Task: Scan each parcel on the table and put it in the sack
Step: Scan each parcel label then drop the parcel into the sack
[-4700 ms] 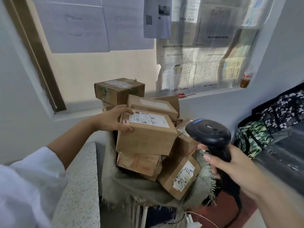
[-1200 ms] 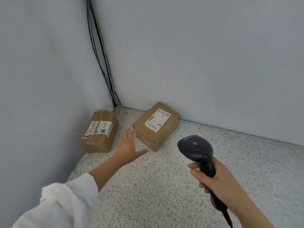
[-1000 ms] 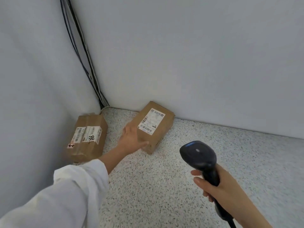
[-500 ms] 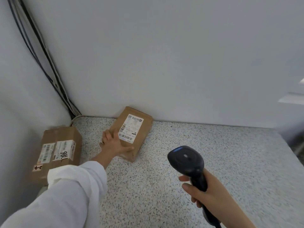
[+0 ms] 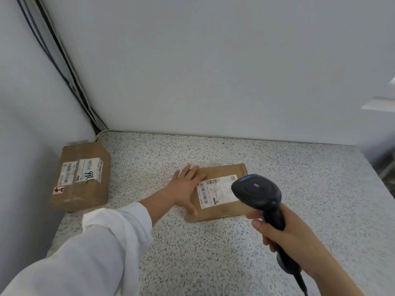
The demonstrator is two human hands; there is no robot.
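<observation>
A flat brown parcel [image 5: 222,210] with a white barcode label lies on the speckled table [image 5: 299,189], near its middle. My left hand [image 5: 186,186] rests flat on the parcel's left end, fingers straight and spread, thumb along the near edge. My right hand [image 5: 284,233] grips the handle of a black barcode scanner [image 5: 256,192], whose head hangs just above the parcel's right part and hides some of the label. A second brown parcel [image 5: 82,178], marked with handwritten digits, lies against the left wall. The sack is out of view.
White walls close the table at the back and left, with dark cables [image 5: 64,69] running down the corner. The table's right edge [image 5: 382,184] drops off to a darker floor. The scanner's cord trails off at the bottom right.
My left hand has slid the labelled parcel from the back corner toward the table's middle and turned it. The scanner head has come over its label. Earlier, I set a parcel on the sack's pile.
</observation>
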